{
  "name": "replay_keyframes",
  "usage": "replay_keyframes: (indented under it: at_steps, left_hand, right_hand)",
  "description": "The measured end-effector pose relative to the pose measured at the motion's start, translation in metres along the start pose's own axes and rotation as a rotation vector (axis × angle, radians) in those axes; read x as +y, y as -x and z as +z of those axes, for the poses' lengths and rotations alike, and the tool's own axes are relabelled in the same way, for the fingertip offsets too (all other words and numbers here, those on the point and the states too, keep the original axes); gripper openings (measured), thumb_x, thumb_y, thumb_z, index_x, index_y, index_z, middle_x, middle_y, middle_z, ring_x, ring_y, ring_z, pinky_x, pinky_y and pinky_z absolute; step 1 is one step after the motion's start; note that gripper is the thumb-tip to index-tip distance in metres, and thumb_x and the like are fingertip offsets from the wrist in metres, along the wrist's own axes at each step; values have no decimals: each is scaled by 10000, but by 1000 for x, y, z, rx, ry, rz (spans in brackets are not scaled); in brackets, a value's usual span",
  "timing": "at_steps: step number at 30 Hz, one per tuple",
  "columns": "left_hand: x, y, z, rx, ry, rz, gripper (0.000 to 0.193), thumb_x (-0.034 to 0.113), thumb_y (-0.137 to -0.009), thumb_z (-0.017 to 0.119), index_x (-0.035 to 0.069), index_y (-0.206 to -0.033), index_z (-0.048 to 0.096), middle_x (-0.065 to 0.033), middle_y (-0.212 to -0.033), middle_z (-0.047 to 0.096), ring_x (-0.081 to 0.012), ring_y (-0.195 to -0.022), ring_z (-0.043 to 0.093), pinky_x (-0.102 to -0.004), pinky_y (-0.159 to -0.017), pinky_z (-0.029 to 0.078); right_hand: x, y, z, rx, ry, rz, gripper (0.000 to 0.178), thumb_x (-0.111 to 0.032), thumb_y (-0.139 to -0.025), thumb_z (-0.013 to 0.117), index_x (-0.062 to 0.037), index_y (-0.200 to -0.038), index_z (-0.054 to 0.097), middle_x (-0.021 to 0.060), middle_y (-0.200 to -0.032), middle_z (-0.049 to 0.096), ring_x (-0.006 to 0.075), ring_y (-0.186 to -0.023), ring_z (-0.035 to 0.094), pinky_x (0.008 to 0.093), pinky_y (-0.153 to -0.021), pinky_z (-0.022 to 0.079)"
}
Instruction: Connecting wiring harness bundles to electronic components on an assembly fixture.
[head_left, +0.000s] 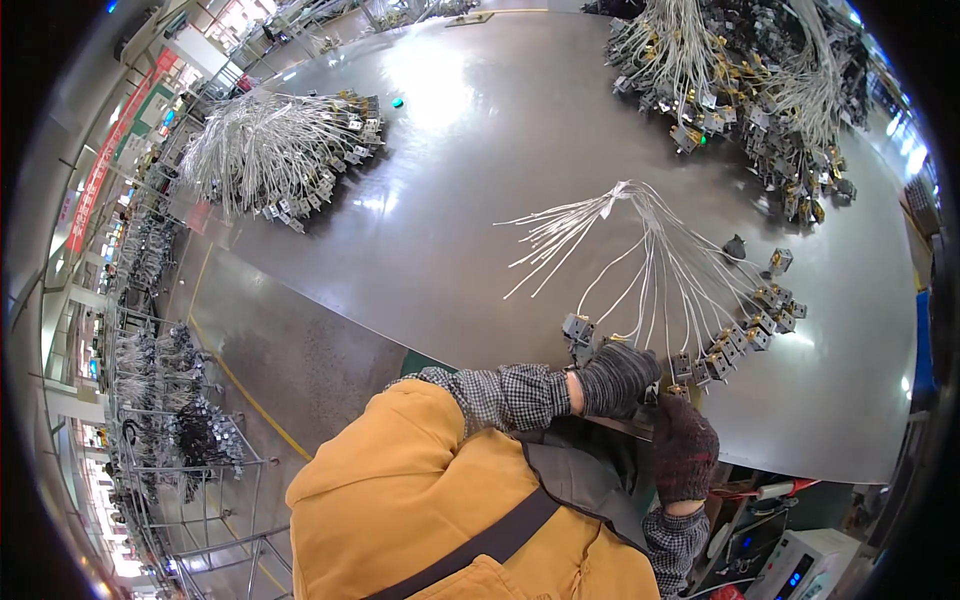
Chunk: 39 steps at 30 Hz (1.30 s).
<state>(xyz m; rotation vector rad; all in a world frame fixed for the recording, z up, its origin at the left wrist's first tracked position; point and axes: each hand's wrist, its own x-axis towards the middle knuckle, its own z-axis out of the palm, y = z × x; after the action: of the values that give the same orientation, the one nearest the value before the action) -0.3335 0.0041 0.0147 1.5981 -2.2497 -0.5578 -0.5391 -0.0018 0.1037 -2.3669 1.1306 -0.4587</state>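
Shiny table (480,190) fills upper centre; toward lower right, left hand (613,382) and right hand (685,448) curl near grey connectors (728,350); their grasp I cannot tell.

Gloved fingers (636,366) obscure what they touch; the top edge crops a cable pile (686,62).

Bright light throws white glare onto the far part of the metal tabletop (450,250), whose edges curve with the fisheye distortion, while the red banner (98,190) near the dark left rim looks stretched and, it seems, slightly out of focus
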Motion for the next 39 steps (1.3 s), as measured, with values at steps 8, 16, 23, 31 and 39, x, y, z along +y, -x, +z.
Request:
replay_keyframes:
  at_steps: [8, 16, 23, 31, 39]
  left_hand:
    - [0, 2, 6, -20, -10, 10, 647, 383, -623, 912, 20, -1105, 678, -174, -989, 682, -385, -862, 721, -489, -743, 550]
    - [-21, 18, -4, 369, 327, 199, 782, 399, -734, 907, 42, -1370, 629, -210, -1206, 683, -399, -1100, 661, -505, -1003, 509]
    - [-38, 25, -31, 103, 2, -266, 694, 357, -798, 890, 117, -1407, 658, -185, -1178, 728, -393, -1117, 673, -495, -1032, 495]
    - [-26, 37, -47, 444, 748, -178, 515, 207, -856, 864, 91, -1324, 683, -114, -1089, 736, -273, -1039, 713, -400, -988, 546]
    - [-31, 26, -15, 46, 639, -46, 442, 134, -957, 801, 1, -1352, 653, -95, -1114, 742, -161, -1011, 724, -328, -914, 599]
  right_hand:
    - [-1, 1, -1, -23, -55, 70, 175, -134, -972, 671, -56, -1102, 757, 194, -1012, 762, 403, -941, 749, 491, -822, 587]
    - [10, 5, -2, 31, -261, 126, 170, -94, -992, 694, -30, -1137, 756, 200, -1002, 761, 369, -946, 754, 421, -839, 577]
    - [3, 3, 23, -157, -569, 114, 236, -129, -1006, 677, -65, -1224, 741, 213, -1128, 761, 401, -1069, 739, 464, -910, 589]
    - [25, 8, 43, -16, -174, 170, 224, -151, -1015, 670, -92, -1218, 743, 202, -1132, 763, 410, -1057, 740, 476, -891, 597]
    - [46, 6, 35, 35, -190, 122, 246, -128, -1009, 671, -92, -1244, 732, 201, -1113, 766, 418, -1011, 742, 474, -870, 591]
